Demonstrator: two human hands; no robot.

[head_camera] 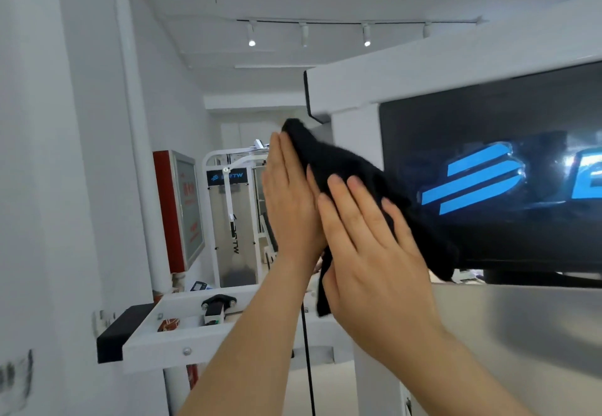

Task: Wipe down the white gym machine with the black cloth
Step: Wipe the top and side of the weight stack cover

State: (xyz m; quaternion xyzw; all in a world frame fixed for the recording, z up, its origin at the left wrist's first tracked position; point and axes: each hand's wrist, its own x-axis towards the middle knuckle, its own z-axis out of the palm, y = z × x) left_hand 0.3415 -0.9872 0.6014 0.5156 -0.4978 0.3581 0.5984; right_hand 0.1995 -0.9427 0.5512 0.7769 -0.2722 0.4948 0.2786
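Note:
The black cloth (345, 168) is pressed against the white gym machine (355, 135), on its upright post just under the top beam (456, 70). My left hand (290, 194) lies flat with straight fingers against the cloth's left side. My right hand (368, 243) spreads its fingers over the cloth's lower right part, which overlaps the edge of the black logo panel (488, 187). A tail of the cloth hangs down below my right palm.
A lower white arm of the machine (182, 334) with a black end cap juts out at the lower left. A black cable (308, 366) hangs beneath my hands. Another white machine (233, 220) and a red wall cabinet (177, 207) stand behind, beside a white pipe (136, 142).

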